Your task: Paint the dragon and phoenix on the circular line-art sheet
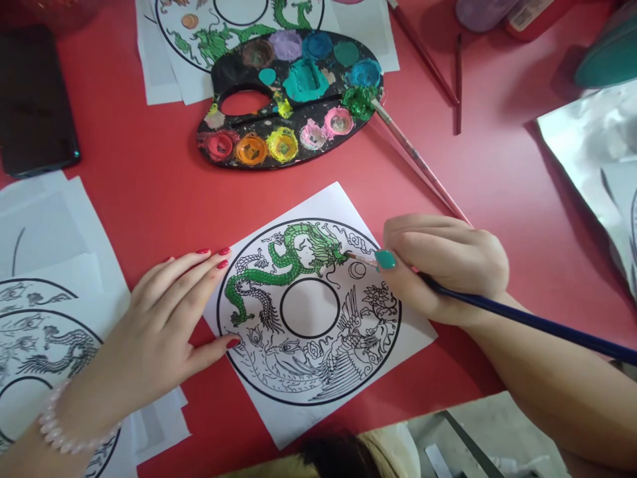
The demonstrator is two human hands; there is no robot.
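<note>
Blue paintbrush (527, 320) (just one) in right hand (442, 262), one palette (298, 114) beyond.

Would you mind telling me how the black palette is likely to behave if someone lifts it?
The palette looks thin, so it is probably light for its size. Thick paint heaped across it may smear whoever grips it. The pink-handled brush resting on its right edge would likely slide or roll off.

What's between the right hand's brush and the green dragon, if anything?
Nothing visible. The right hand holds the blue brush with its bristles at the snout of the green dragon. The left hand is at the left edge of the paper; the pink-handled brush lies beyond, toward the palette.
</note>
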